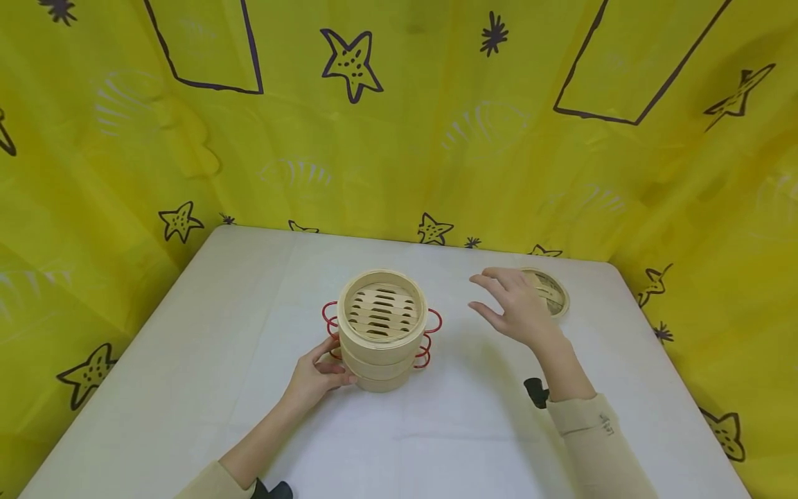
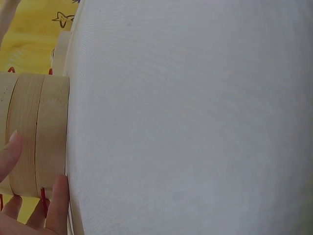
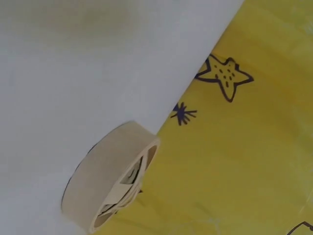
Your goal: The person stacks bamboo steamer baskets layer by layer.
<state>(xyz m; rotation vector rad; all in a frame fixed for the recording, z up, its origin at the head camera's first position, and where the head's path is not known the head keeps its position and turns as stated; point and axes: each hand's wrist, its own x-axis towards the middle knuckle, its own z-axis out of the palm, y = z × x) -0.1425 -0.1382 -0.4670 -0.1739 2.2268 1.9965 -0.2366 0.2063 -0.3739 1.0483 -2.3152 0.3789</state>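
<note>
Left hand grips the bamboo steamer stack low, by its red handles; the right hand, fingers spread and empty, hangs near the lid. The stack stands midway between the table's left and right edges; the lid lies toward the far-right corner. Holding firm down low should keep the tiers from shifting.

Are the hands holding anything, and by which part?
The left hand holds the bamboo steamer stack by its left side, near the red handles. The right hand holds nothing.

White table beneath steamer stack and lid
</note>
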